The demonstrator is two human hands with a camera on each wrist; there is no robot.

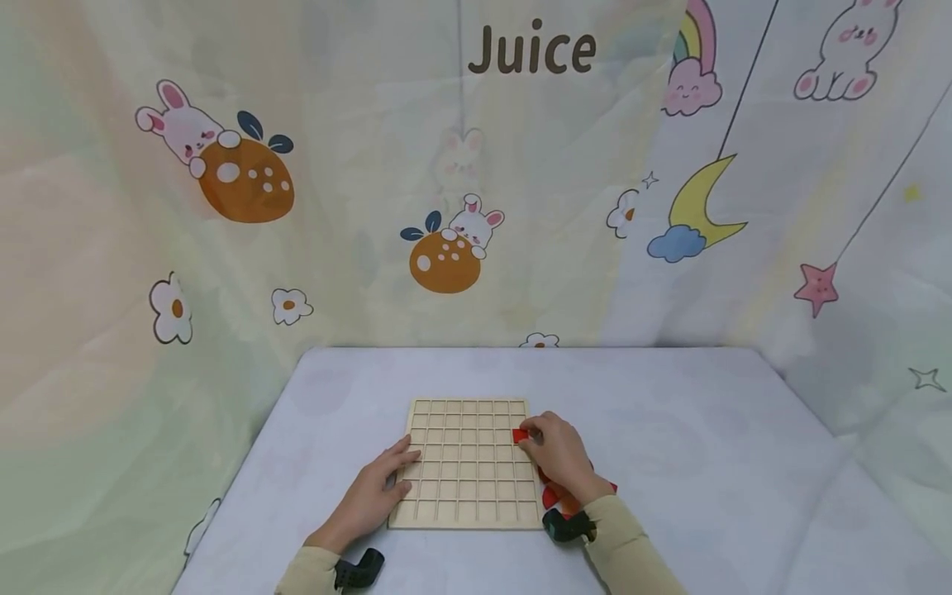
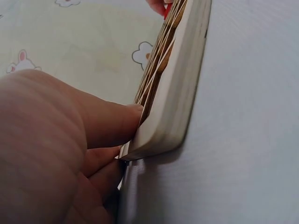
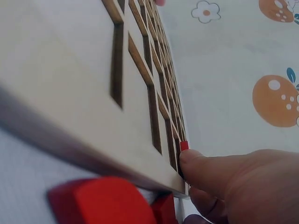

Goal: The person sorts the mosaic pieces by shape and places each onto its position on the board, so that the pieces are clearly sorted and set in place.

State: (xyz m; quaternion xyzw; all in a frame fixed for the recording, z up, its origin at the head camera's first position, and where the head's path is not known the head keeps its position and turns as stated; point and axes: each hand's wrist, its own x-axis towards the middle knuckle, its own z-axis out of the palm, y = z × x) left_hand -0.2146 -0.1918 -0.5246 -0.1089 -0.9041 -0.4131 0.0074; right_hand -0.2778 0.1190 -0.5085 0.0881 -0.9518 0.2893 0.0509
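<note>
At the left edge of the wooden board point(image 1: 468, 454), in the head view, I see the left hand point(image 1: 375, 492) resting with fingers extended, apparently to steady it. At the board's right-hand column, the right hand point(image 1: 559, 453) pinches a small red tile point(image 1: 518, 435); loose red pieces point(image 1: 550, 497) lie just right of the board, partly behind that hand. In the left wrist view, the thumb lies on the board's rim near a corner. In the right wrist view, the thumb meets the tile at the board's edge; I can't tell whether it sits in a cell. Placing this tile seems the step in hand; the next move likely calls for squaring it, then letting go.
</note>
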